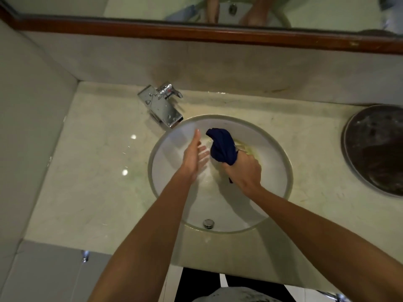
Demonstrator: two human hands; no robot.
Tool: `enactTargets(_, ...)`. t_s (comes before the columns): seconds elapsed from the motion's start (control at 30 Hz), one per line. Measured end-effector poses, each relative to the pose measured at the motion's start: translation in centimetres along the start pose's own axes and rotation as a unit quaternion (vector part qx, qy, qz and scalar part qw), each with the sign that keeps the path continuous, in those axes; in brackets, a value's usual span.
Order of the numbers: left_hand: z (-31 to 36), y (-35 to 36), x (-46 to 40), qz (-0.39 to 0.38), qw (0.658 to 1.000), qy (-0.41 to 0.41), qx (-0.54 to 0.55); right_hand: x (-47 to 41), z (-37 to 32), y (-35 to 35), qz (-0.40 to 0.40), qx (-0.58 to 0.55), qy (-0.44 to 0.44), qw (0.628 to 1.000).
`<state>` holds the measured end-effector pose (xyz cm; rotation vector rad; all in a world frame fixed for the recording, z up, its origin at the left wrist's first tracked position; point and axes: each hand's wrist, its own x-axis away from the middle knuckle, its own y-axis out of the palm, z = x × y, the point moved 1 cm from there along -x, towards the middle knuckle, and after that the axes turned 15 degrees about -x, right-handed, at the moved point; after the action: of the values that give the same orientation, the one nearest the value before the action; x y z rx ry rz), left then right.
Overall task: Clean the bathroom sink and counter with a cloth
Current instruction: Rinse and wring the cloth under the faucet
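Note:
A round white sink (277, 177) is set into a pale marble counter (98, 171). Both my hands are inside the bowl. My right hand (243, 172) is shut on a bunched dark blue cloth (222, 148), which sticks up out of the fist over yellowish stains on the basin's far side. My left hand (194, 156) is open and flat, fingers stretched toward the cloth, just left of it and holding nothing. A chrome faucet (161, 105) stands at the sink's back left, its spout over the rim. The drain plug (208, 223) shows near the front of the bowl.
A round dark metal tray (375, 149) lies on the counter at the far right. A wood-framed mirror (196, 33) runs along the back wall. A wall closes off the counter's left side. Water droplets shine on the counter.

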<state>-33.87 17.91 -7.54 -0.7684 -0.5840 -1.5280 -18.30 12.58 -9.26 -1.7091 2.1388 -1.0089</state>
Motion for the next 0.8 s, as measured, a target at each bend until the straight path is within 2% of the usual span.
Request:
enactTargets(0.07,1.1,1.1,1.2,-0.053,0.998,0.029,-0.015,0.5,-0.5,-0.6,0.002,-0.053,-0.005,0.999)
enactTargets(0.17,2.4,1.7,2.1,-0.060,0.997,0.043,-0.019,1.2,-1.2,-1.7,-0.027,-0.234,-0.018,0.972)
enactTargets(0.23,2.6,1.6,2.6,-0.092,0.994,0.045,0.025,1.7,-1.7,-2.6,-0.068,-0.352,0.004,0.934)
enactTargets(0.3,2.7,1.5,3.0,-0.134,0.987,0.066,0.053,1.8,-1.8,-3.6,-0.115,-0.457,0.062,0.880)
enactTargets(0.37,3.3,1.6,3.8,-0.130,0.986,0.104,0.022,1.8,-1.6,-4.7,-0.185,-0.519,0.153,0.820)
enactTargets(0.4,3.7,1.6,4.2,-0.105,0.986,0.125,-0.014,1.6,-1.1,-5.2,-0.227,-0.517,0.181,0.805)
enactTargets(0.47,4.6,1.8,5.2,-0.051,0.979,0.172,-0.095,1.0,0.1,-6.5,-0.302,-0.482,0.170,0.805)
enactTargets(0.53,5.3,1.9,6.2,-0.027,0.959,0.231,-0.162,0.4,1.1,-8.1,-0.322,-0.463,0.131,0.816)
enactTargets(0.63,6.3,2.3,8.0,-0.032,0.928,0.295,-0.224,-0.2,0.5,-10.8,-0.269,-0.458,0.061,0.845)
enactTargets(0.73,7.4,2.7,9.6,-0.038,0.916,0.315,-0.246,-0.5,-1.8,-12.5,-0.175,-0.396,-0.032,0.901)
enactTargets(0.8,8.2,2.1,10.4,-0.029,0.905,0.327,-0.271,-0.7,-3.0,-13.4,-0.119,-0.383,-0.071,0.913)
